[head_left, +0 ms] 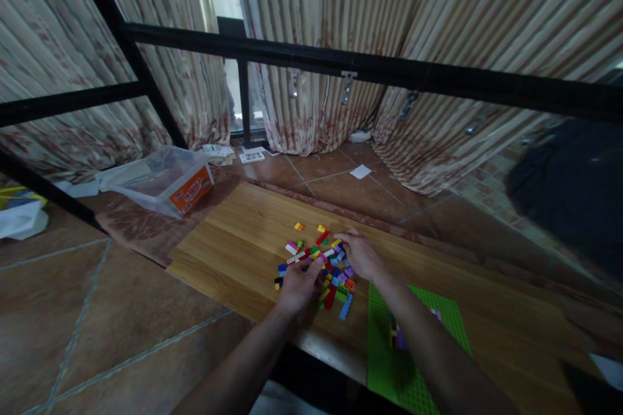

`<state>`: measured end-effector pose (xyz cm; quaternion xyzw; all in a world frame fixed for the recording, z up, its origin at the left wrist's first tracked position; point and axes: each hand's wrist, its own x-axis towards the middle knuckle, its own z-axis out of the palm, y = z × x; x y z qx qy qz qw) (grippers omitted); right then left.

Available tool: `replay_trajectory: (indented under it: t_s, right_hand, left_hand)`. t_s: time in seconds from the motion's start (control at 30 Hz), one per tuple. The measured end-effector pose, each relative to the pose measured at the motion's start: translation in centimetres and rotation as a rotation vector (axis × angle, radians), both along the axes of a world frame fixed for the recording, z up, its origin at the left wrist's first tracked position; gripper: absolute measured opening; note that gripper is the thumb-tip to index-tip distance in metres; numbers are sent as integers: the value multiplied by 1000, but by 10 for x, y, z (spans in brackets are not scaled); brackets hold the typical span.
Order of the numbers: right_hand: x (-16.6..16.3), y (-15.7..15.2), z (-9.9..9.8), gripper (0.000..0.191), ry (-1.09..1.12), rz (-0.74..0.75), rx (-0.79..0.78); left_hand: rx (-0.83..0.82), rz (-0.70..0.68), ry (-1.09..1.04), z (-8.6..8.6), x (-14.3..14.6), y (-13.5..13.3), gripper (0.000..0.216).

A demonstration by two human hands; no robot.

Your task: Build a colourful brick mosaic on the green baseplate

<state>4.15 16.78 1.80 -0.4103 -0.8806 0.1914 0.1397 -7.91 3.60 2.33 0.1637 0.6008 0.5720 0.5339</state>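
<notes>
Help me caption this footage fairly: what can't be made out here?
All in the head view:
Left hand: whether it holds one of the bricks; the hand itself hides this.
Right hand: the same; too small and blurred.
Toy build: its full shape; the right forearm partly covers it.
Green board: its near end; cut off by the bottom edge.
Orange label: its wording; too small and blurred.

The green baseplate (379, 353) is cut off below and partly hidden by the right forearm (422, 336) — whether the left hand (298, 284) grips any toy bricks (342, 292) is unclear.
</notes>
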Motion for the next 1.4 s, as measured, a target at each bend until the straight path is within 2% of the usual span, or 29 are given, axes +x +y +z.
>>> replay_trajectory:
  t_s: [0.17, 0.37, 0.57, 0.63, 0.73, 0.83, 0.9, 1.07, 1.27, 1.4]
  right_hand:
    - [4, 7, -2, 28, 9, 71, -53]
    - [13, -2, 5, 20, 98, -8, -97]
    - [9, -48, 30, 19, 340, -99, -260]
    - [5, -67, 37, 19, 400, -116, -270]
    - [0, -89, 44, 17, 398, -134, -201]
    - [-2, -99, 47, 19, 366, -112, -118]
    - [-1, -100, 46, 21, 378, -97, -135]
    - [14, -85, 36, 22, 398, -137, -303]
    - [24, -64, 17, 20, 193, -206, -176]
    - [25, -65, 12, 26, 204, -212, -151]
  left_hand:
    - [-14, 5, 20, -4, -5, -1, 50]
    - [11, -23, -19, -3, -7, -4, 44]
    - [123, -94, -3, 11, -1, -2, 44]
    - [169, -110, -3, 15, 3, -3, 44]
    - [205, -118, 46, 16, 6, -4, 41]
    - [241, -120, 182, 13, 6, -7, 37]
    - [266, -147, 266, 11, 4, -9, 35]
    - [266, -283, 358, 6, -4, -13, 38]
    - [117, -293, 538, -5, -22, -7, 37]
    - [100, -277, 585, -7, -26, -4, 35]
